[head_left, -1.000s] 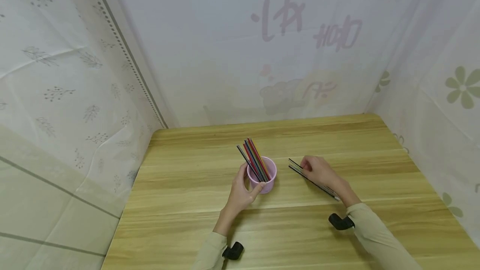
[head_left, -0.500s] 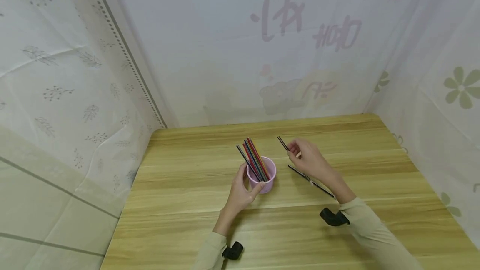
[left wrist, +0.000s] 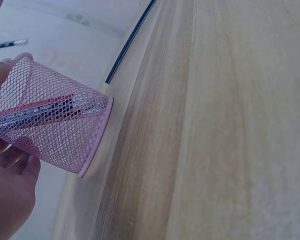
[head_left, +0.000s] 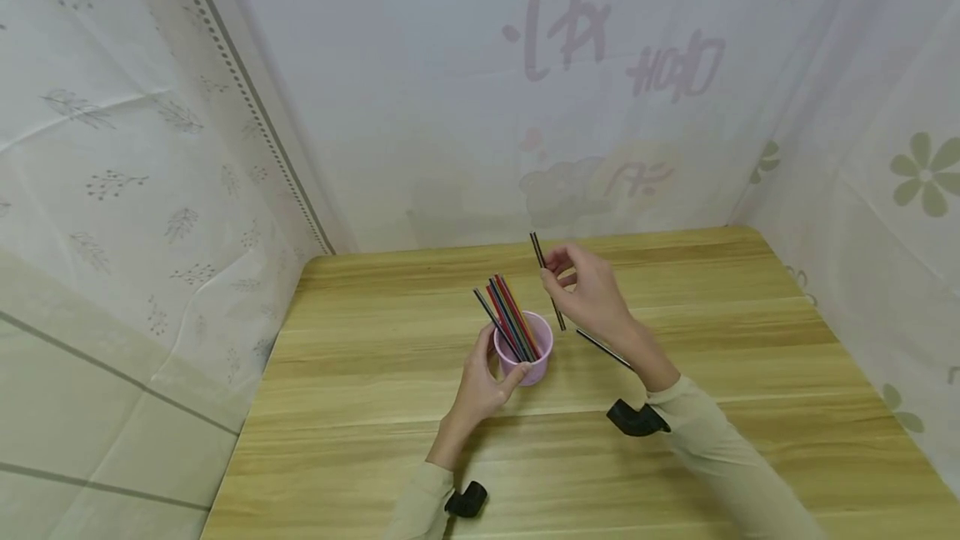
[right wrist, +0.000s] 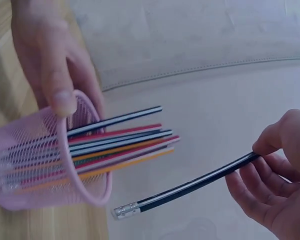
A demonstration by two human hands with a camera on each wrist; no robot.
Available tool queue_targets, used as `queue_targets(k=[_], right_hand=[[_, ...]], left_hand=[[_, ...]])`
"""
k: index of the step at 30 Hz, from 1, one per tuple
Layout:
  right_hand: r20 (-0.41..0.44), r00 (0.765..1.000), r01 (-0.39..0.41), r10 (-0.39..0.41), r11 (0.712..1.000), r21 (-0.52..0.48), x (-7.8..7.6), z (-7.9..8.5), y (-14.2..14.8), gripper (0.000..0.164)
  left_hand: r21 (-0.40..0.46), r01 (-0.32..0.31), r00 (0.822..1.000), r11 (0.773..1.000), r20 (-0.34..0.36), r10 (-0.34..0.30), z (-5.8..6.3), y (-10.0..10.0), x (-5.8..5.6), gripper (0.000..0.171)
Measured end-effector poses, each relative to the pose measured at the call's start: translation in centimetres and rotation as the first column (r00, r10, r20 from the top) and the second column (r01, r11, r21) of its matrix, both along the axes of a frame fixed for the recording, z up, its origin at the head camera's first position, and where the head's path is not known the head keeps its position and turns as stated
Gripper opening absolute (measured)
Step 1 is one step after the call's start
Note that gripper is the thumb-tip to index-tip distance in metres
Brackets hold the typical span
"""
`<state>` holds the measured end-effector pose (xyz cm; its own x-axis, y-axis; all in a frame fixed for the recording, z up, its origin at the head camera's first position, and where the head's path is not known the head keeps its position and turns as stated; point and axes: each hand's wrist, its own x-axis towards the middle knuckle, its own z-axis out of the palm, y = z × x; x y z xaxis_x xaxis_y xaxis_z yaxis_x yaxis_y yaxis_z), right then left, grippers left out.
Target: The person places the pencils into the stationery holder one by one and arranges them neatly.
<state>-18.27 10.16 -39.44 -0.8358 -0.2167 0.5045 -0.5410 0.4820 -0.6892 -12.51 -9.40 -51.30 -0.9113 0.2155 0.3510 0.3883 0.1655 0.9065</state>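
A pink mesh pencil cup (head_left: 535, 372) stands on the table, with several coloured striped pencils (head_left: 510, 315) leaning out of it toward the left. My left hand (head_left: 482, 386) grips its side, thumb at the near rim. To the right of the cup and above the table, my right hand (head_left: 592, 286) pinches dark pencils (right wrist: 190, 186) with white stripes, apparently two side by side. Their silvery eraser ends point down, near the cup's opening but outside it. Another dark pencil (head_left: 600, 346) lies on the table, partly hidden under my right wrist.
The wooden table (head_left: 360, 440) ends at its back edge near a pale patterned cloth (head_left: 450, 107). More printed cloth (head_left: 112, 232) hangs along the left side. Black wrist mounts (head_left: 637, 419) sit on both sleeves.
My right hand has lifted dark pencils off the table, moved them left and away toward the back, and turned them more upright. My left hand and the cup have stayed in place.
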Motion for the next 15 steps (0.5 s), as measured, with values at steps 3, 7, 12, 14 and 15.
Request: queue_targets(k=[3,7,12,14,15], right_hand=[[-0.036,0.999,-0.011,0.009,0.998,-0.057,-0.1,0.2,-0.8,0.016],[-0.033,0.999,-0.046,0.043,0.993,-0.107,-0.2,-0.1,-1.9,0.016],[0.026,0.996,-0.077,0.080,0.993,-0.091,-0.3,-1.2,-2.8,0.016],[0.049,0.995,-0.079,0.083,0.994,-0.081,-0.3,-1.7,-3.1,0.017],[0.056,0.995,-0.079,0.083,0.994,-0.078,-0.3,-2.0,-3.2,0.017]], left_hand=[[-0.007,-0.005,1.000,1.000,-0.006,0.005,0.0,0.0,0.0,0.075],[-0.007,-0.007,1.000,1.000,-0.005,0.007,-0.1,0.0,0.0,0.075],[-0.003,-0.001,1.000,1.000,-0.005,0.001,-0.1,-0.1,0.1,0.075],[0.000,0.005,1.000,1.000,-0.002,-0.005,-0.1,-0.1,0.1,0.076],[0.002,0.007,1.000,1.000,0.001,-0.007,-0.1,-0.1,0.0,0.076]])
